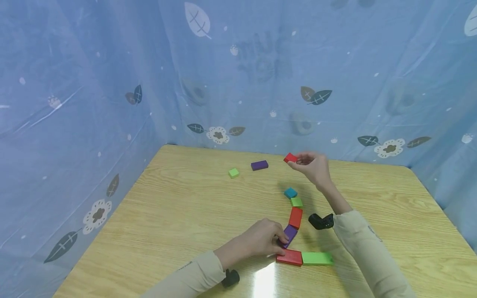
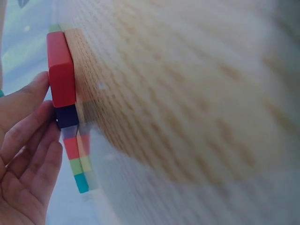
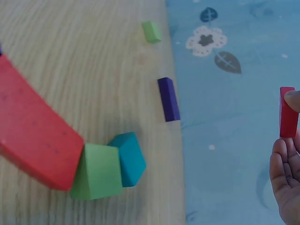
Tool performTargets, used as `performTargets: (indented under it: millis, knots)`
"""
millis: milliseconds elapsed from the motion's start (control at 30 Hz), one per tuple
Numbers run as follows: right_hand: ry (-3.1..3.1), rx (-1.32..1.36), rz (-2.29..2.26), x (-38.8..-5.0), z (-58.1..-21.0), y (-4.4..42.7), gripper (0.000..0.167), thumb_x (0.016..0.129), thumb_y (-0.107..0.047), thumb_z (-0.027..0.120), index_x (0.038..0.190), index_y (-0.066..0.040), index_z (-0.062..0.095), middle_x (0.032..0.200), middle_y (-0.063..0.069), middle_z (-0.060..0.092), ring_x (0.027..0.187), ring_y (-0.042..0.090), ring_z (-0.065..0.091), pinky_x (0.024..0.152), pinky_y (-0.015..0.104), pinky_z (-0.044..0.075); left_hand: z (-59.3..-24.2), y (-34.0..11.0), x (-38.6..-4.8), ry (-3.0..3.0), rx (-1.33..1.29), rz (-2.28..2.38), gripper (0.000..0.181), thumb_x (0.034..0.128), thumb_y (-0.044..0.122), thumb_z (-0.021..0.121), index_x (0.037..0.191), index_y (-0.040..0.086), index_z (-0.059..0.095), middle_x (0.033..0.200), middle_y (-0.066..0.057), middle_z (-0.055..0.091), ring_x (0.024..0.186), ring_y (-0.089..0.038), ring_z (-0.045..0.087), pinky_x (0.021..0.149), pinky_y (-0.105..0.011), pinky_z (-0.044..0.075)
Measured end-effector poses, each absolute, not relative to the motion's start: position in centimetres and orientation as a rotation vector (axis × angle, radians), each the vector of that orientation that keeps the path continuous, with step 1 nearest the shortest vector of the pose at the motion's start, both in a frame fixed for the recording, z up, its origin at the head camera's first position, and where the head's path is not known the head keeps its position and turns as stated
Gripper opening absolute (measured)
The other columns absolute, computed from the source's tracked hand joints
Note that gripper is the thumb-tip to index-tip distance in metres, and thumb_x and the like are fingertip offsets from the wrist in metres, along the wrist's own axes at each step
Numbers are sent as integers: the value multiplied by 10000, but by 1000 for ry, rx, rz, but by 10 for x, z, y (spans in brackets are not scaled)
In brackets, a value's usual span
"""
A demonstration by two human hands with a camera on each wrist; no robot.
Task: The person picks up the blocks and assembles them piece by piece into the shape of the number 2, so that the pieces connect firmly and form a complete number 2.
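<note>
In the head view a curved row of blocks lies on the table: a light green block, a red block, a purple block, a second red block, a small green block and a teal block. My left hand is at the row's bend. Its thumb touches the near red block and its fingertips rest along the purple block, all from one side. Raised above the table's far part, my right hand pinches a small red block between thumb and fingers.
Farther back lie a loose purple block and a small lime block. Black wrist devices sit by both cuffs. A blue patterned curtain hangs behind the wooden table and along its sides.
</note>
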State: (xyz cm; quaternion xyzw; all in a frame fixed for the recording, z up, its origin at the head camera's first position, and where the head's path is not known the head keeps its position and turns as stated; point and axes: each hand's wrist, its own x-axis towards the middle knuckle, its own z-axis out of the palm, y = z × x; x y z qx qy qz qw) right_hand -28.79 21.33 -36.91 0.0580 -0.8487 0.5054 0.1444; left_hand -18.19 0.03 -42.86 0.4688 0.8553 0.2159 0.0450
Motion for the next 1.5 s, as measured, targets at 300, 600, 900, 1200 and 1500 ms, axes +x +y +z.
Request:
performTargets:
  millis: [300, 600, 900, 1200, 1500]
  knots:
    - [-2533, 237, 1414, -282, -379, 207, 308, 790, -194, 794, 996, 14, 695, 876, 126, 675, 736, 88, 610, 661, 196, 501, -431, 0, -182, 2599, 1454, 664, 255, 763, 286, 815, 967, 140, 770, 930, 81, 701, 829, 66, 572, 727, -56, 412]
    - [-2658, 342, 1321, -283, -395, 193, 253, 771, -132, 786, 956, 9, 685, 841, 102, 680, 766, 203, 633, 683, 252, 514, -436, -1, -185, 2581, 1440, 699, 250, 760, 289, 817, 957, 141, 775, 908, 96, 691, 813, 74, 560, 713, -61, 409]
    - [-2775, 352, 1130, -292, -398, 185, 209, 776, -132, 769, 866, 25, 663, 790, 130, 671, 738, 256, 626, 664, 353, 509, -436, 1, -188, 2572, 1456, 709, 253, 771, 281, 810, 971, 132, 769, 902, 84, 689, 795, 66, 559, 704, -59, 405]
    - [-2882, 457, 914, -299, -400, 183, 221, 744, -138, 812, 778, 23, 665, 714, 108, 665, 668, 237, 610, 622, 357, 500, -437, 2, -187, 2564, 1472, 702, 266, 769, 285, 810, 980, 129, 767, 912, 77, 695, 805, 73, 559, 712, -51, 403]
    - [-2945, 411, 875, -299, -406, 185, 218, 749, -120, 808, 778, 23, 645, 727, 114, 656, 680, 248, 603, 622, 364, 498, -436, 0, -185, 2575, 1434, 701, 262, 764, 281, 814, 975, 133, 767, 939, 77, 699, 848, 65, 575, 744, -58, 415]
